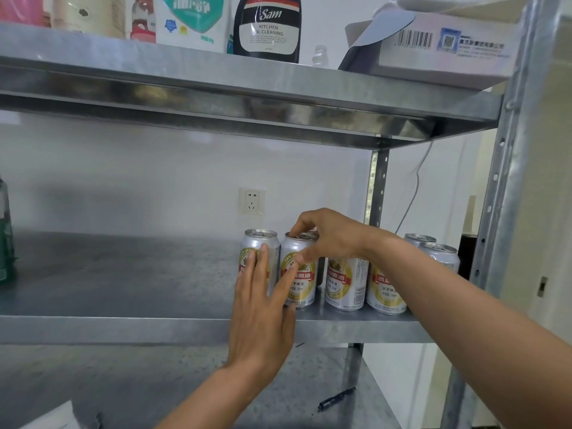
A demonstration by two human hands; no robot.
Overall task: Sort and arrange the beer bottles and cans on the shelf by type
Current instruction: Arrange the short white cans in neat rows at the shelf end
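**Two hands at a row of silver aluminium beer cans [345, 283] on the middle board of a grey galvanised steel shelf [123, 329].**

The cans, each with a round gold-and-red label, stand upright in a row along the front edge at the board's right end, with more cans behind them. The left hand [263, 308] is released, its straight fingers laid flat on the front of the leftmost can [258, 241]. The right hand [328, 239] grasps the second can [305, 286] from above, fingertips over its rim and thumb on its side. A green bottle [4, 243] stands at the far left, cut by the frame. A black cleaner bottle [267, 26] and a white cardboard box [433, 54] sit on the board above. A black pen [337, 397] lies on the board below.
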